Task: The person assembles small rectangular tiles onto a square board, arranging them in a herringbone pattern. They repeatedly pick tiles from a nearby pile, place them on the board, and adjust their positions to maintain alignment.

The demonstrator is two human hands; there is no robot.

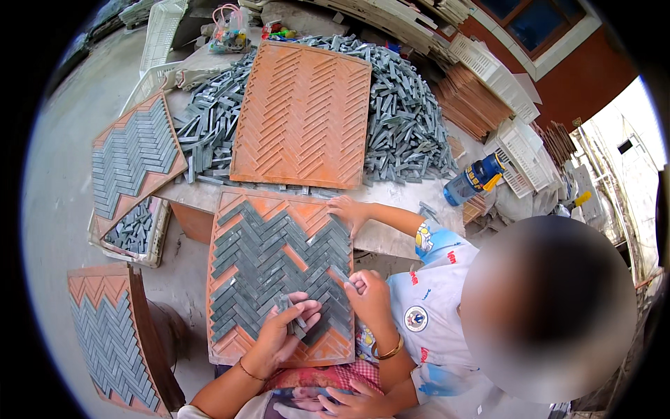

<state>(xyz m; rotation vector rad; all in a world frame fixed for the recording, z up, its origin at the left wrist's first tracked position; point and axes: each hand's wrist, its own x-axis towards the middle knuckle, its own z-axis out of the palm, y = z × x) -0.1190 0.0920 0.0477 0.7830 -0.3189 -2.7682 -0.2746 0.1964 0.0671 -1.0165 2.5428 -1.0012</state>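
Head view: the left hand [283, 332] is curled closed around a small stack of grey stone strips [294, 315], resting on the near part of the orange herringbone mould tray [241, 346]. The right hand [370, 297] pinches one grey strip [347, 278] at the tray's right edge. Another person's hand [347, 209] touches the tray's far right corner. An empty mould tray [303, 115] lies farther away, against a pile of strips [405, 119]

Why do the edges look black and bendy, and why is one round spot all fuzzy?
Head view: fisheye lens, so black corners ring the picture and straight edges like the white crates curve; daylight is even and soft; the tile tray under the hands is sharp; a nearby person's face is blurred over.
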